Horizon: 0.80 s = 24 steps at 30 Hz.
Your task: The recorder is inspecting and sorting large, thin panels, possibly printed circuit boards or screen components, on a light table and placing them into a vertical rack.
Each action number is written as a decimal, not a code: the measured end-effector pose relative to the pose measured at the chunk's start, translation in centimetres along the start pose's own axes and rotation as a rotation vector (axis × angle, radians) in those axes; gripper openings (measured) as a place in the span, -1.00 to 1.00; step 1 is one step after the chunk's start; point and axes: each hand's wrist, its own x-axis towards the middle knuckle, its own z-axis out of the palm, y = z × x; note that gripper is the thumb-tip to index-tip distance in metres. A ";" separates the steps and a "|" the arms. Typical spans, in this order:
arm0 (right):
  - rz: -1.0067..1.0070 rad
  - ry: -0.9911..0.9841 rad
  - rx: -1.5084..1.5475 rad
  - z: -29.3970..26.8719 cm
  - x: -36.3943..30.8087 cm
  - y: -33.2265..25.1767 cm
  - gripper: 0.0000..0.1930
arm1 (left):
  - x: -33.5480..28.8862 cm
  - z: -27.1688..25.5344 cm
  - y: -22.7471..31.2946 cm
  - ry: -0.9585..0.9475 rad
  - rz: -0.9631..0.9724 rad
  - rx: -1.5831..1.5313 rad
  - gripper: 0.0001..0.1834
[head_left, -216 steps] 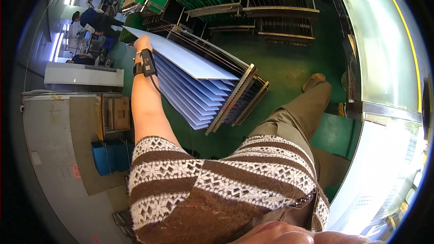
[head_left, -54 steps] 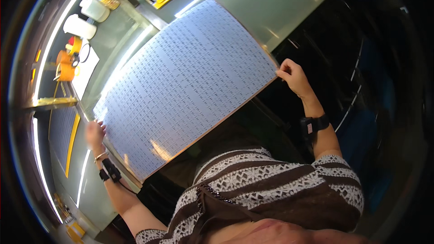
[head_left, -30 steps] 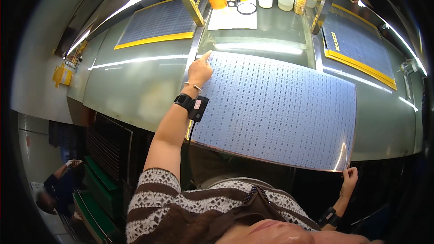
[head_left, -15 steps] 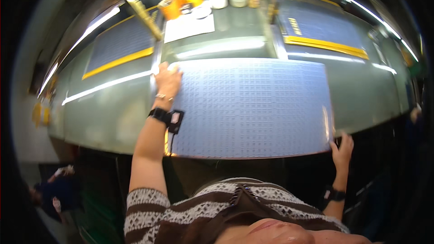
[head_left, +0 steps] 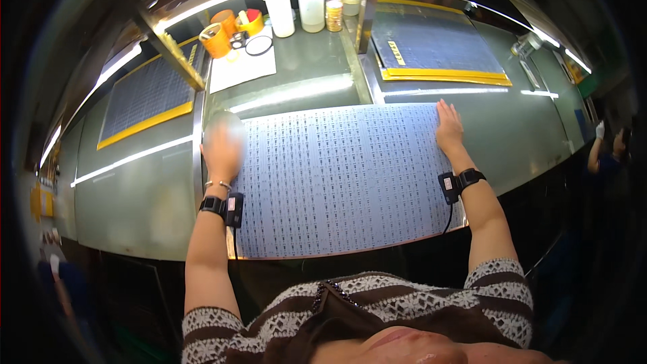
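A large pale-blue sheet [head_left: 337, 182], printed with close rows of small dark marks, lies on the greenish glass-like tabletop [head_left: 135, 202] in front of me, reaching its near edge. Along the sheet's far right edge, my right hand [head_left: 449, 128] rests open, with the fingers stretched forward. At the far left corner is my left hand [head_left: 222, 155]; its fingers are smeared by motion, so whether they touch the sheet cannot be told. Each wrist wears a black strap with a small box and cable.
Flat dark panels with yellow edges lie left [head_left: 148, 98] and right [head_left: 438, 44]. At the back stand white bottles [head_left: 278, 10], orange tape rolls [head_left: 216, 42] and white paper [head_left: 242, 71]. Metal posts [head_left: 367, 10] rise behind the sheet. Another person [head_left: 606, 152] is at far right.
My right hand has moved from the sheet's near right corner up to its far right edge. My left hand has moved slightly and its fingers blur. The view has shifted, and the sheet's marks look sharper.
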 end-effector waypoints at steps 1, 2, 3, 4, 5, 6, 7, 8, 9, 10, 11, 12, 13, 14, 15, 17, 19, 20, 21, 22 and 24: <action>0.023 0.039 -0.022 -0.3 -0.3 -0.1 -0.58 | 0.1 0.0 0.1 0.018 -0.022 0.023 -0.38; 0.004 0.043 -0.001 -0.9 -0.7 -0.2 -0.58 | 0.2 0.0 0.3 -0.013 -0.050 0.005 -0.38; -0.055 0.048 0.019 -1.8 -1.4 0.0 -0.59 | 0.2 -0.1 0.4 0.003 -0.064 -0.001 -0.36; -0.074 0.043 0.044 -2.7 -2.3 -0.1 -0.59 | -0.3 -0.4 0.2 0.018 -0.076 -0.033 -0.34; -0.167 0.053 0.051 -3.9 -3.9 0.2 -0.61 | -1.0 -0.7 0.2 0.002 -0.119 -0.011 -0.33; -0.183 0.024 0.045 -5.4 -6.2 0.7 -0.62 | -2.1 -1.2 0.0 0.013 -0.132 -0.075 -0.31; -0.193 0.015 0.060 -6.5 -9.0 1.0 -0.64 | -3.9 -1.8 -0.5 -0.023 -0.134 -0.049 -0.31; -0.244 0.042 0.100 -7.9 -12.3 1.3 -0.65 | -6.4 -2.7 -1.2 -0.006 -0.183 0.019 -0.31; -0.181 0.000 0.109 -9.0 -15.9 1.8 -0.66 | -10.1 -3.4 -1.8 0.029 -0.149 0.020 -0.31; -0.182 0.032 0.066 -9.8 -19.4 2.2 -0.66 | -13.9 -4.1 -2.2 -0.010 -0.154 0.052 -0.32; -0.169 0.090 0.086 -10.3 -22.2 2.6 -0.66 | -17.4 -4.6 -2.4 0.118 -0.187 0.042 -0.31; -0.098 0.146 0.086 -10.5 -24.5 3.2 -0.73 | -20.7 -5.0 -2.5 0.094 -0.290 0.071 -0.31; 0.162 -0.012 0.238 -10.3 -25.7 3.8 -0.76 | -23.4 -5.1 -2.5 0.218 -0.303 0.050 -0.32; 0.426 -0.163 0.364 -10.0 -26.6 4.4 -0.76 | -25.4 -5.1 -2.3 0.268 -0.355 0.036 -0.33; 0.578 -0.246 0.726 -9.4 -26.7 4.9 -0.73 | -26.8 -5.0 -2.2 0.335 -0.457 -0.053 -0.38; 0.847 -0.371 1.453 -8.1 -25.7 5.7 -0.64 | -28.0 -4.7 -1.6 0.259 -0.695 -0.259 -0.51; 0.894 -0.464 1.627 -7.1 -24.0 6.0 -0.63 | -27.7 -4.1 -1.0 0.125 -0.904 -0.861 -0.64; 0.993 -0.467 1.790 -7.2 -23.2 6.0 -0.62 | -27.6 -4.2 -0.8 0.035 -1.051 -1.211 -0.69; 0.935 -0.609 1.853 -6.9 -22.3 5.8 -0.59 | -26.8 -3.3 -0.7 0.065 -1.018 -1.475 -0.78; 0.928 -0.625 1.845 -7.3 -21.7 5.5 -0.59 | -26.6 -3.1 -0.8 0.103 -1.001 -1.488 -0.78; 0.774 -0.754 1.811 -8.2 -20.6 4.9 -0.61 | -26.2 -1.8 -1.5 0.101 -1.019 -1.777 -0.80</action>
